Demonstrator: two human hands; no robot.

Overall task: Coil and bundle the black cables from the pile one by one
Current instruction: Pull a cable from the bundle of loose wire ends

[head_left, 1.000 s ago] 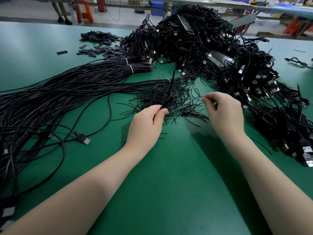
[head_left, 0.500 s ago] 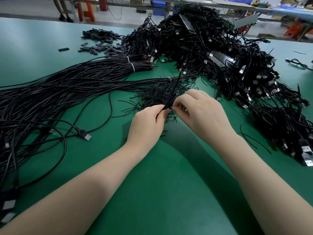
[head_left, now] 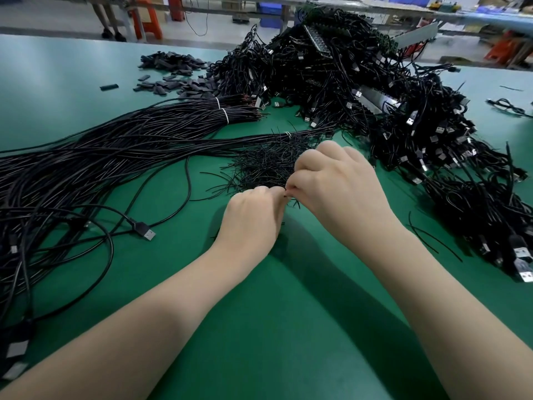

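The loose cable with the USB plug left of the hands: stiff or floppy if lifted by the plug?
Probably floppy: the cable lies in slack curves on the table. Likely light. It may drag or snag, since it runs into the long cables.

Left hand (head_left: 253,217), right hand (head_left: 337,189), fingertips pinched together

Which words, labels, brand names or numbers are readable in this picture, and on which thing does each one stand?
No text can be read.
White-and-grey strip in the cable pile: dark marks, too blurred to read.
USB plugs: no legible marking.
Blue crates in the background: no legible print.
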